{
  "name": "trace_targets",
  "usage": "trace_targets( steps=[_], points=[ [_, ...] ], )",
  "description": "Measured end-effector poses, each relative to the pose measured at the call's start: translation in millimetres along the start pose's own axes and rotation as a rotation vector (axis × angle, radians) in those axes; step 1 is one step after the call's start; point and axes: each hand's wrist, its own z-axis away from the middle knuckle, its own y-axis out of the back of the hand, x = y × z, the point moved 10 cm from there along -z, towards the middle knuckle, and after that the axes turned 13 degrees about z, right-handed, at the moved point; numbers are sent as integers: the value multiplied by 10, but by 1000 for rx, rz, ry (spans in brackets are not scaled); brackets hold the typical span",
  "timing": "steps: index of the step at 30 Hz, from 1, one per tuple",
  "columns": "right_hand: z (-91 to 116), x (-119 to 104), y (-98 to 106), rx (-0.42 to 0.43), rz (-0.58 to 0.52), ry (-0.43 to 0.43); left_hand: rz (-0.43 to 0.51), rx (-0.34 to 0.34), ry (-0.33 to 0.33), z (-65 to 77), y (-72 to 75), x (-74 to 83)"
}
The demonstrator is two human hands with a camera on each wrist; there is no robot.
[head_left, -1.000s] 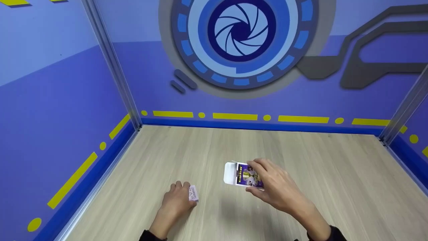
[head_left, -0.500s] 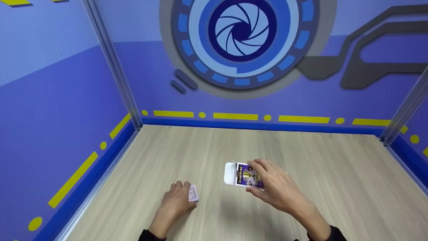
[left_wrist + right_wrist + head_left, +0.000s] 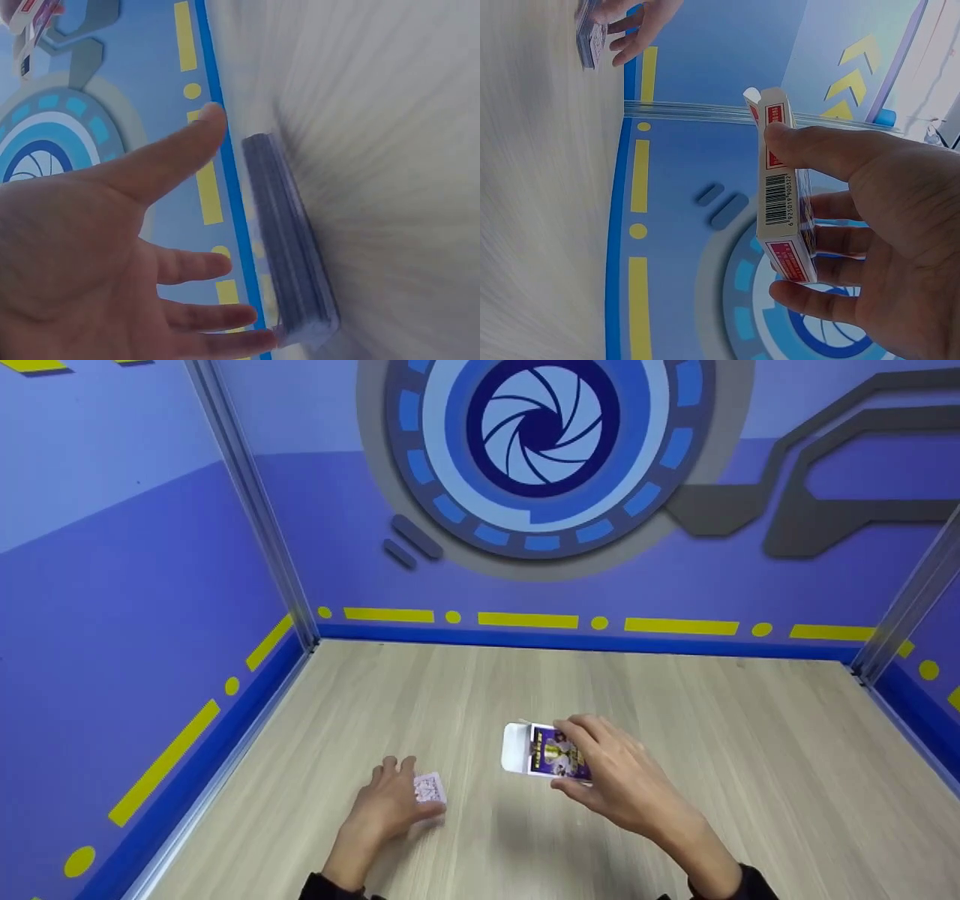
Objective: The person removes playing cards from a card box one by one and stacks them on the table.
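Observation:
A deck of playing cards (image 3: 429,787) with a patterned back lies on the table at left of centre. Just above and beside it hovers my left hand (image 3: 384,804), fingers spread. In the left wrist view, thumb and fingers are extended near the stacked edge of the deck (image 3: 291,240); whether a fingertip still touches is unclear. My right hand (image 3: 630,784) holds a purple-and-white card box (image 3: 553,754) above the table, its white end flap open toward the left. The right wrist view shows the thumb on the barcode side of the box (image 3: 776,199) and fingers around the other side.
Both hands are over a pale wood-grain table (image 3: 465,682). Blue printed panels (image 3: 525,592) close it off at the back and on both sides, with metal posts (image 3: 255,502) at the corners.
My left hand has loosened from the deck and shifted slightly left, fingers spreading, so more of the top card shows. The right hand and box have stayed in place.

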Motion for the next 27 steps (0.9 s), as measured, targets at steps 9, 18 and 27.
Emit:
trace_targets(
  steps=[9,18,27],
  points=[
    [-13,-25,-42,-14,-27,9,199,352,-418,222,318,789],
    [-22,-94,-74,-21,-35,39,598,272,-596,529,190,1306],
    [5,-229,-83,-38,-68,81,671,251,-546,566,160,1336]
  ],
)
